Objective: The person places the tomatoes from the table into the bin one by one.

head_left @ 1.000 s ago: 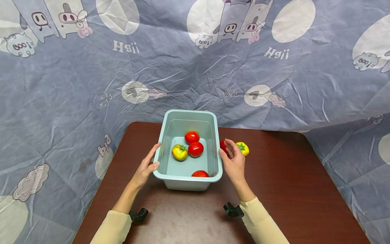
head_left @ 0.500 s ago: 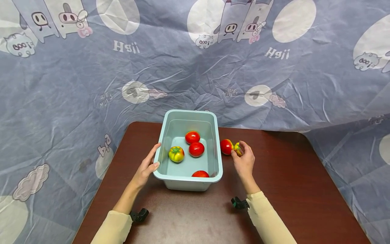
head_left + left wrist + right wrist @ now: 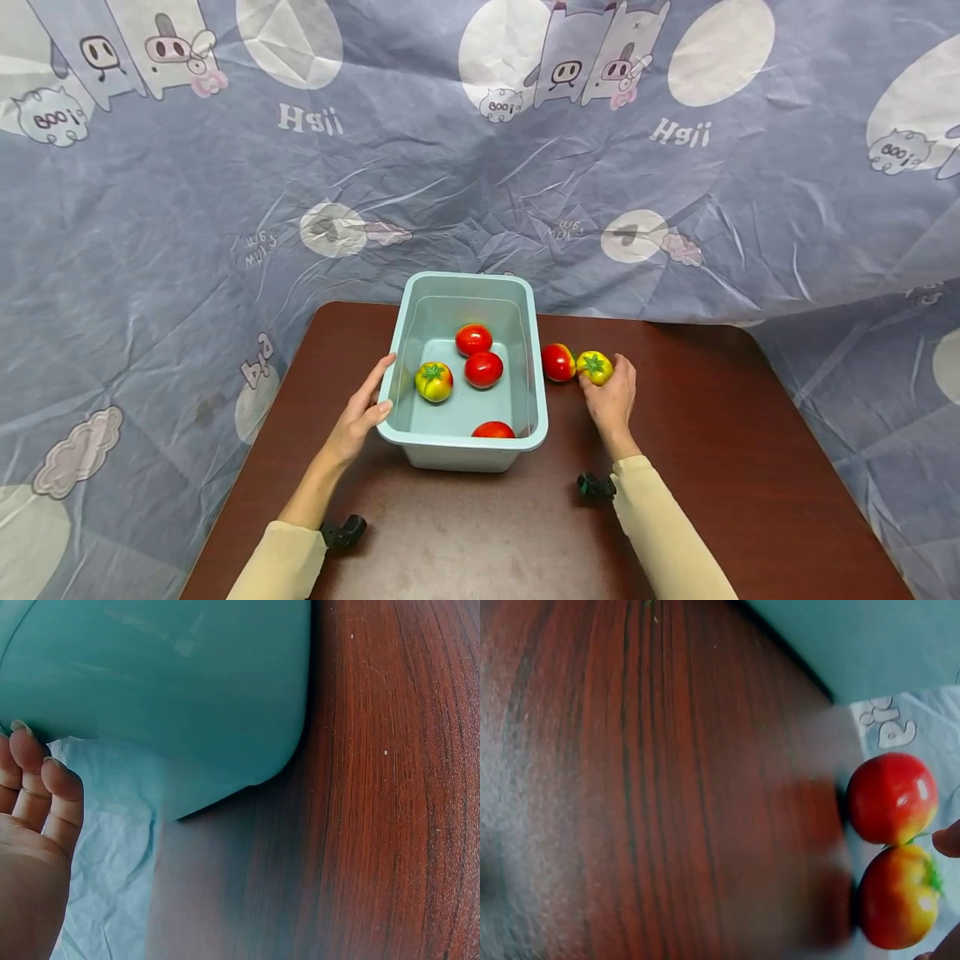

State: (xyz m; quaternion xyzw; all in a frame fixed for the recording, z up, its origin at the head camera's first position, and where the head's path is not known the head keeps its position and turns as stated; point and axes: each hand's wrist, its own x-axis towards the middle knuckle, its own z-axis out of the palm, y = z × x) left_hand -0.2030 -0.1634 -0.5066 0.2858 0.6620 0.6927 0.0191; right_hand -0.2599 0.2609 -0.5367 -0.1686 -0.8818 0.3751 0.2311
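My left hand (image 3: 356,427) holds the near left rim of a pale blue-green plastic bin (image 3: 461,440), thumb over the rim. In the left wrist view, its fingers (image 3: 62,780) lie at the bin's outer side. Beyond the bin's right side, my right hand (image 3: 612,402) reaches around a yellow-and-red tomato (image 3: 595,367) with a green top; thumb and fingers stand at either side, and firm contact cannot be made out. A redder tomato (image 3: 558,362) touches it on the left. Inside the bin lie a yellow-red tomato (image 3: 434,382) and red ones (image 3: 483,369).
The brown wooden table (image 3: 735,450) extends right of the bin and toward me. A printed grey-blue cloth (image 3: 450,183) hangs behind the table's back edge. Black wrist straps (image 3: 343,532) sit on both wrists.
My right hand has moved right, from the bin's side and the redder tomato to the yellow-and-red one. The yellow-red tomato in the bin rolled slightly left. My left hand stays put.
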